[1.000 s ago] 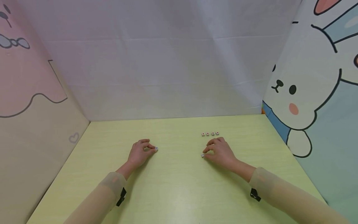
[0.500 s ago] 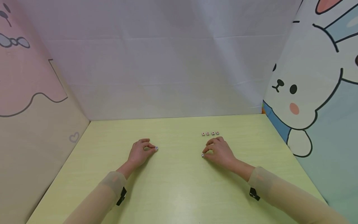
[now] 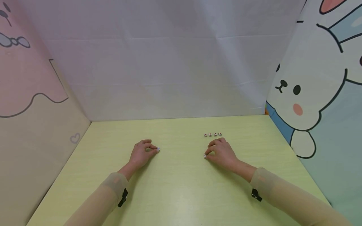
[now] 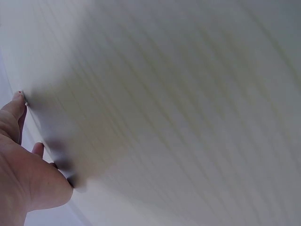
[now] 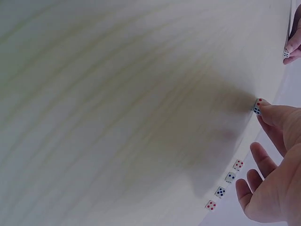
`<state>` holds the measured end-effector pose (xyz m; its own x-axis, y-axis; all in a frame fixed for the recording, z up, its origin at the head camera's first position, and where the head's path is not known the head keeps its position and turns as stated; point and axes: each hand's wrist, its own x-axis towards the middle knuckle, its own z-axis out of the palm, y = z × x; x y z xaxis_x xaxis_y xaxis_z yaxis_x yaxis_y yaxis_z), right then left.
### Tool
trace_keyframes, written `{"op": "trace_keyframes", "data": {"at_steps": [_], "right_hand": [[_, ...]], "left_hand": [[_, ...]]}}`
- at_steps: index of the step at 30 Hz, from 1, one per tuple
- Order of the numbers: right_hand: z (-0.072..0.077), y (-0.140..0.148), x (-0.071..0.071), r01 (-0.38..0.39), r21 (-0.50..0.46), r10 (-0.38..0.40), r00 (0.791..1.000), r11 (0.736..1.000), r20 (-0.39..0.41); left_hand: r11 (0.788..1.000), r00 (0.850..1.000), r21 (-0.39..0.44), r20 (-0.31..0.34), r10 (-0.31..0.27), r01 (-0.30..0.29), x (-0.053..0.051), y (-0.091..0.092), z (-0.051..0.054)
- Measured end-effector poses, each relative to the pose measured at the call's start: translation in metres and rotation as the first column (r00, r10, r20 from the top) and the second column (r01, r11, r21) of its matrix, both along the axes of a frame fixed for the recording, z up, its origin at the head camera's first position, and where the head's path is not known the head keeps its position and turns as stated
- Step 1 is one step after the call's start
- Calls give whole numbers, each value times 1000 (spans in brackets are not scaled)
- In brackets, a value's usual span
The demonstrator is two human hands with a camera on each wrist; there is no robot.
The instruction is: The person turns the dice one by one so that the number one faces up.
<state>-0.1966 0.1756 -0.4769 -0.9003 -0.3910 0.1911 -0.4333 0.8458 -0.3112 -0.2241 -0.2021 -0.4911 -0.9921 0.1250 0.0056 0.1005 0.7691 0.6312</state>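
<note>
My left hand [image 3: 141, 154] pinches a small white die [image 3: 158, 149] between thumb and index finger, left of the table's middle. On the right, my right hand [image 3: 222, 154] holds another white die [image 3: 205, 156] by thumb and index finger, down at the tabletop. The right wrist view shows red and blue pips on this right die [image 5: 257, 107]; its other fingers are loosely bent. Several more dice [image 3: 210, 135] stand in a short spaced row just beyond the right hand. In the left wrist view only an edge of the left die [image 4: 24, 97] shows past the thumb.
The pale yellow-green table [image 3: 181, 188] reaches back to a plain whitish cloth wall [image 3: 175, 78]. Printed side panels border it, a pink and beige one [image 3: 34, 141] on the left and a rabbit panel [image 3: 336, 131] on the right.
Both hands stay in place with their dice. The right die appears slightly turned compared with a second ago. The row of dice has not moved.
</note>
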Motion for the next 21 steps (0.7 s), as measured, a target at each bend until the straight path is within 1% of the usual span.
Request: {"op": "trace_keyframes", "data": {"at_steps": [4,7,12,14,16,18,21], "right_hand": [[2,0,0,-11,-1,11,1000,1000,-6],[2,1,-1,2,-28,-2,1000,1000,-1],[5,4,-3,34,-140,-31,999,990,21],[9,5,-4,42,-196,-34,998,980,44],[13,6,-5,59,-255,-39,996,965,83],[16,6,-5,78,-311,-44,992,947,116],[20,7,-5,88,-382,-35,989,920,144]], "left_hand": [[1000,1000,-4,-3,-5,5,0,0,1],[1000,1000,-3,-2,-7,7,0,1,1],[1000,1000,-9,-8,-7,7,0,1,3],[1000,1000,-14,-12,-7,7,0,2,4],[1000,1000,-16,-13,-6,6,0,2,5],[1000,1000,-17,-10,-7,6,0,2,5],[1000,1000,-18,-3,-4,4,1,1,5]]}}
